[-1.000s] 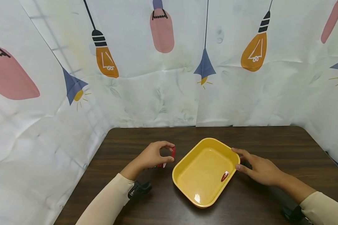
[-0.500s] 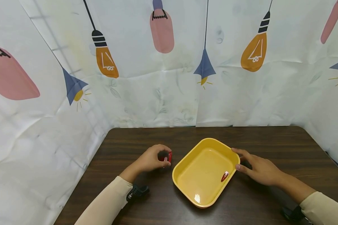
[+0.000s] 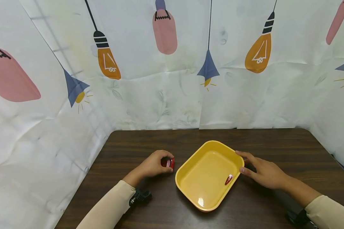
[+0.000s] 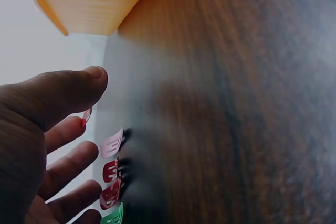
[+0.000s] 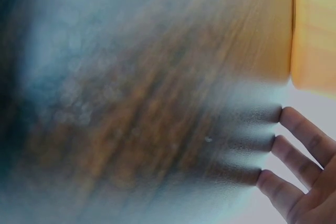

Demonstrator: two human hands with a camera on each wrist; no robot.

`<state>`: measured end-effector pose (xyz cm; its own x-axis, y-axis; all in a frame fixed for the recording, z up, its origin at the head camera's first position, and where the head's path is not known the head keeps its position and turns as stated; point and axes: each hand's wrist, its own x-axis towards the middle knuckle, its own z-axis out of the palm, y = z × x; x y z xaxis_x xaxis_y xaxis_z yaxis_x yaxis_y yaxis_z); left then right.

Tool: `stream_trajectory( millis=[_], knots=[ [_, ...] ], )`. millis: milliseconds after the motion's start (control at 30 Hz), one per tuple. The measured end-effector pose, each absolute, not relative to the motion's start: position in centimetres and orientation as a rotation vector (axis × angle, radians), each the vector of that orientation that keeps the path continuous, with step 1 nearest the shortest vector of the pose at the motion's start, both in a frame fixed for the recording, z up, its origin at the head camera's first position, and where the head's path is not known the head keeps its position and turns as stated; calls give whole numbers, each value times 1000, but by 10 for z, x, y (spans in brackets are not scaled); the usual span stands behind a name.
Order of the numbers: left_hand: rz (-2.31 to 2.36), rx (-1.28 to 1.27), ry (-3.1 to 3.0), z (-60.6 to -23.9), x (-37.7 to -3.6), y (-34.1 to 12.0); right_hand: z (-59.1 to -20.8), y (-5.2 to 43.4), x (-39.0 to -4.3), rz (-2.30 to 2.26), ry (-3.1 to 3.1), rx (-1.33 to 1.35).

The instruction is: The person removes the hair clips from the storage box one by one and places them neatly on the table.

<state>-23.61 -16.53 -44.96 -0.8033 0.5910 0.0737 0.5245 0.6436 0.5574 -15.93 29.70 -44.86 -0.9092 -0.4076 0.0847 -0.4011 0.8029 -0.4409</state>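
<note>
In the head view, my left hand [image 3: 153, 163] is low over the table, left of the yellow tray. Its thumb and index finger pinch a red hair clip [image 3: 172, 163] by its ends; the thumb hides most of it in the left wrist view. Beside the fingers, a pink hair clip [image 4: 111, 144], two red ones and a green hair clip [image 4: 113, 215] are lined up on the table. My right hand [image 3: 263, 171] rests against the right corner of the yellow tray [image 3: 189, 160], fingers spread, several fingertips on the table. One red hair clip [image 3: 228, 179] lies inside the tray.
The dark wood-grain table [image 3: 275, 143] carries the tray at its middle. A white curtain [image 3: 149, 105] printed with lamps hangs behind the table and along its sides. Each wrist wears a black band [image 3: 139, 196].
My left hand has moved down and slightly left toward the row of clips, with the red hair clip still in its fingers. The right hand and tray have stayed put.
</note>
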Motion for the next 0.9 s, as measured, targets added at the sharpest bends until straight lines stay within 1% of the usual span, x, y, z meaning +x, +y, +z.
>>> stream_trajectory(
  millis=[300, 900],
  knots=[
    [868, 901, 2751, -449, -233, -166, -448, 297, -159, -722, 2964, -660],
    [782, 923, 2760, -454, -235, -167, -449, 298, -160, -715, 2978, -663]
  ],
)
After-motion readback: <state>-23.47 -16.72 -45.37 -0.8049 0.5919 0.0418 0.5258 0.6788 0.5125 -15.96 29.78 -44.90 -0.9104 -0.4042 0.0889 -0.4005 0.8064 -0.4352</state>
